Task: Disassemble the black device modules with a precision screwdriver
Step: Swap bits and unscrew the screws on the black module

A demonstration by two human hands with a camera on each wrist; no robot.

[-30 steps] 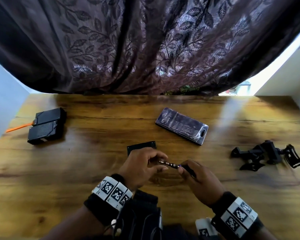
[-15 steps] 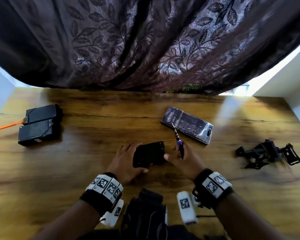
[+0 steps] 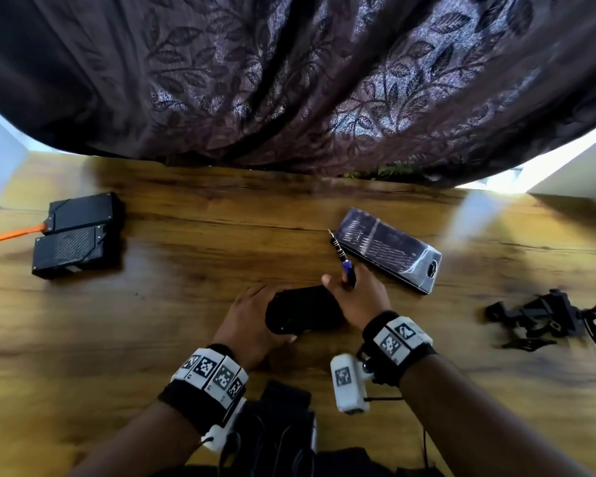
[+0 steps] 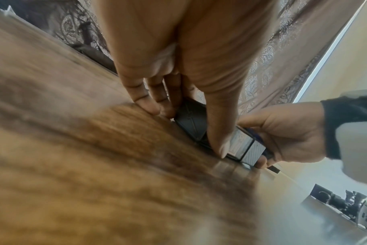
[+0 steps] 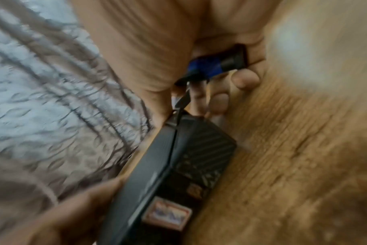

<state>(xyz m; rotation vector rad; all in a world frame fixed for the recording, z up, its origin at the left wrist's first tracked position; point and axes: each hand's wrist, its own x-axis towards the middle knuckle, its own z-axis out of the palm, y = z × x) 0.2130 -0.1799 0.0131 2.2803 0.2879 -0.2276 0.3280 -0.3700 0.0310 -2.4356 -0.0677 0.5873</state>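
Observation:
A black device module (image 3: 301, 313) stands on its edge on the wooden table (image 3: 152, 321), held between both hands. My left hand (image 3: 252, 318) grips its left end, thumb on the near face (image 4: 217, 132) and fingers behind it. My right hand (image 3: 356, 299) steadies the right end while its fingers hold the precision screwdriver (image 3: 344, 261), whose blue-and-black handle (image 5: 215, 66) lies in the palm and whose bit points away toward the curtain. The right wrist view shows the module (image 5: 174, 174) with a small label on its side.
Two more black modules (image 3: 74, 234) with an orange cable (image 3: 11, 234) lie far left. A clear-lidded bit case (image 3: 389, 251) sits behind the right hand. A black bracket assembly (image 3: 551, 316) lies at the right. A dark curtain (image 3: 289, 80) hangs along the far edge.
A second ago both hands held the screwdriver. The left hand has since taken the module and stood it on edge; the right hand has swung the screwdriver tip away and come against the module.

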